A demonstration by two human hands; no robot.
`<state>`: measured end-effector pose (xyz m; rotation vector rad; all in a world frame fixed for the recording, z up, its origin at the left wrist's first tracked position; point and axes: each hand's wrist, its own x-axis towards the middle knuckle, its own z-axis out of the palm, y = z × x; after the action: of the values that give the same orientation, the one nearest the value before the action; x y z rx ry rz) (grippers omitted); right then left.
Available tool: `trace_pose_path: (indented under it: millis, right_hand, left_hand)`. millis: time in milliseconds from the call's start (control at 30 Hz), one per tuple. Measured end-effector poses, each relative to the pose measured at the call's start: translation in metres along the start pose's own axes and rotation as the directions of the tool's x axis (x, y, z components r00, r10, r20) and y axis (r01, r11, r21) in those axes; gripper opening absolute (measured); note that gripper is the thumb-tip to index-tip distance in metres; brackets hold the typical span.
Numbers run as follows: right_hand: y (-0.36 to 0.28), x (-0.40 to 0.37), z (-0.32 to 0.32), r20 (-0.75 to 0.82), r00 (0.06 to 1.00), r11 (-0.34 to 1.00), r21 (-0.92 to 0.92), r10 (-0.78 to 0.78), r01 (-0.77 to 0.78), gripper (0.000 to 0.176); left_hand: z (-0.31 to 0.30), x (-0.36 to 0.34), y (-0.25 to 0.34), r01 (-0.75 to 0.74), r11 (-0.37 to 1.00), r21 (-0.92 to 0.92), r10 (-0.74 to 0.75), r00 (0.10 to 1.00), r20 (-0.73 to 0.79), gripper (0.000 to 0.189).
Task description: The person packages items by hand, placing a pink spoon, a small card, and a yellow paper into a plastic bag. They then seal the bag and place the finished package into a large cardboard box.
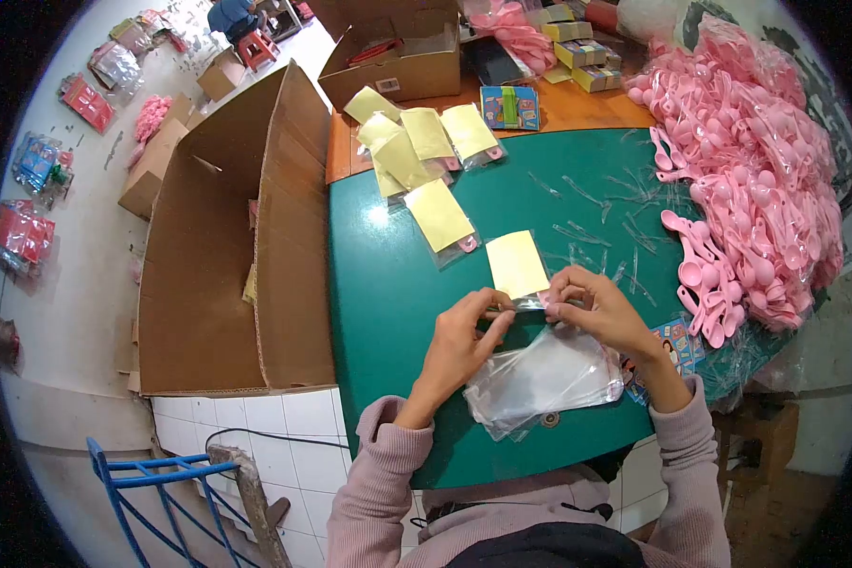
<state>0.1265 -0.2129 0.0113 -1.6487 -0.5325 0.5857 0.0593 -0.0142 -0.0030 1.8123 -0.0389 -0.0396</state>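
Sleeves of pale pink knit lead up to both hands over the near half of the green table [388, 284]. Just under the wrists, closer to the person than either hand, lies a loose stack of clear bags [540, 379], partly tucked under the right palm. The left hand [464, 336] is closed, thumb and fingertips pinching the near edge of a clear packet [518, 265] that has a yellow card inside. The right hand [596, 308] is closed too, its fingers curled onto the same edge from the other side, so the packet sits between the two hands and stretches away from them, flat on the table. By the right wrist a few printed cards [677, 341] poke out at the table's edge.

Just beyond the right hand, loose pink spoons [701, 275] lie at the foot of a large heap of bagged pink spoons [757, 161], and thin clear strips [596, 208] are scattered past the fingertips. Beyond the left hand, a cluster of finished packets [417, 151] with yellow cards overlap one another. Well off to the left hand's outer side stands a big cardboard box [208, 265], open at the top, against the table's edge. Farthest off, past the finished packets, an open carton [398, 66] rests on bare wood.
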Motion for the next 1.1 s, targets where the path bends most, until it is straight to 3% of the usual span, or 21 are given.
trace_pose_path:
  millis: [33, 67, 133, 233, 367, 433, 533, 633, 767, 867, 967, 1000, 1033, 1100]
  right_hand:
    - [0.001, 0.001, 0.002, 0.029, 0.996, 0.987, 0.138, 0.082, -0.085, 0.013]
    - [0.001, 0.001, 0.003, 0.031, 0.996, 0.986, 0.14, 0.084, -0.087, 0.013]
    - [-0.002, 0.001, 0.007, -0.046, 0.984, 0.952, 0.266, 0.171, -0.153, 0.012]
    - [0.006, 0.004, 0.014, -0.121, 0.978, 0.955, 0.265, 0.169, -0.132, 0.01]
    - [0.011, 0.007, 0.023, -0.185, 0.972, 0.952, 0.292, 0.147, -0.088, 0.011]
    - [0.014, 0.008, 0.025, -0.236, 0.966, 0.98, 0.189, 0.102, -0.057, 0.013]
    - [0.012, 0.009, 0.025, -0.273, 0.954, 0.974, 0.217, 0.126, -0.067, 0.013]
    - [0.013, 0.009, 0.025, -0.262, 0.954, 0.973, 0.212, 0.145, -0.089, 0.012]
    - [0.015, 0.009, 0.027, -0.239, 0.964, 0.972, 0.225, 0.116, -0.061, 0.011]
    - [0.01, 0.008, 0.028, -0.219, 0.962, 0.965, 0.239, 0.162, -0.108, 0.02]
    - [-0.001, 0.006, 0.014, -0.188, 0.962, 0.975, 0.138, 0.198, -0.174, 0.028]
    - [-0.009, 0.001, -0.002, -0.251, 0.968, 0.989, -0.148, -0.03, -0.007, 0.027]
    - [-0.017, -0.005, -0.015, -0.234, 0.938, 0.891, -0.433, -0.255, 0.135, 0.027]
    - [-0.044, -0.028, -0.029, -0.314, 0.917, 0.879, -0.47, -0.248, 0.076, 0.025]
  left_hand:
    - [0.001, 0.0, -0.002, -0.055, 0.995, 0.086, 0.058, 0.998, -0.032, 0.013]
    - [0.001, 0.0, -0.004, -0.051, 0.995, 0.086, 0.054, 0.998, -0.033, 0.013]
    - [0.003, 0.001, -0.009, -0.021, 0.999, -0.027, 0.019, 0.996, -0.084, 0.012]
    - [0.003, 0.001, -0.008, 0.021, 0.997, 0.071, -0.013, 0.994, -0.11, 0.013]
    - [0.005, 0.001, -0.009, 0.083, 0.994, 0.073, -0.072, 0.988, -0.137, 0.014]
    - [0.005, 0.001, -0.01, 0.204, 0.978, -0.029, -0.206, 0.967, -0.147, 0.015]
    - [0.003, 0.003, -0.007, 0.284, 0.957, -0.061, -0.29, 0.95, -0.116, 0.017]
    - [0.007, 0.001, -0.011, 0.159, 0.963, -0.216, -0.198, 0.965, -0.172, 0.018]
    - [0.005, 0.001, -0.009, 0.197, 0.945, -0.262, -0.245, 0.956, -0.161, 0.017]
    - [0.005, 0.001, -0.013, 0.192, 0.951, -0.242, -0.227, 0.966, -0.123, 0.016]
    - [0.001, 0.003, 0.006, 0.114, 0.976, -0.185, -0.131, 0.988, -0.083, 0.029]
    - [-0.005, 0.008, 0.014, 0.094, 0.992, -0.082, -0.098, 0.994, -0.043, 0.036]
    - [-0.012, 0.013, 0.019, 0.071, 0.997, 0.013, -0.071, 0.997, -0.009, 0.043]
    - [-0.03, 0.03, 0.028, -0.118, 0.992, 0.041, 0.123, 0.983, -0.133, 0.043]
